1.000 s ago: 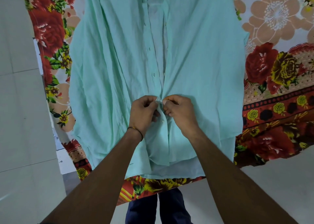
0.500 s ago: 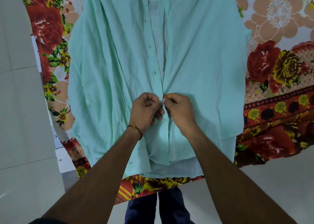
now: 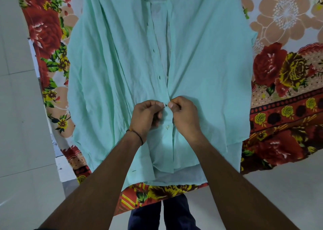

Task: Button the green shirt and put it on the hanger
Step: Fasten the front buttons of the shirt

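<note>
The pale green shirt (image 3: 201,58) lies flat on a flowered bedsheet, hem toward me, collar at the top edge. Its front is joined below my hands, where one white button (image 3: 168,127) shows, and gapes open above them. My left hand (image 3: 146,115) pinches the left placket edge with thumb and forefinger. My right hand (image 3: 185,114) pinches the right placket edge right beside it, fingertips almost touching. A small pale button shows between the two thumbs. Dark buttonholes run up the left placket. No hanger is in view.
The flowered bedsheet (image 3: 283,83) covers the bed and drapes over its near edge. Pale floor tiles (image 3: 19,125) lie to the left and lower right. My dark trouser legs (image 3: 162,214) stand at the bed's edge below the hem.
Both hands stay at the same spot on the placket. The fingertips have shifted slightly, and the two front edges are drawn closer together between the thumbs.
</note>
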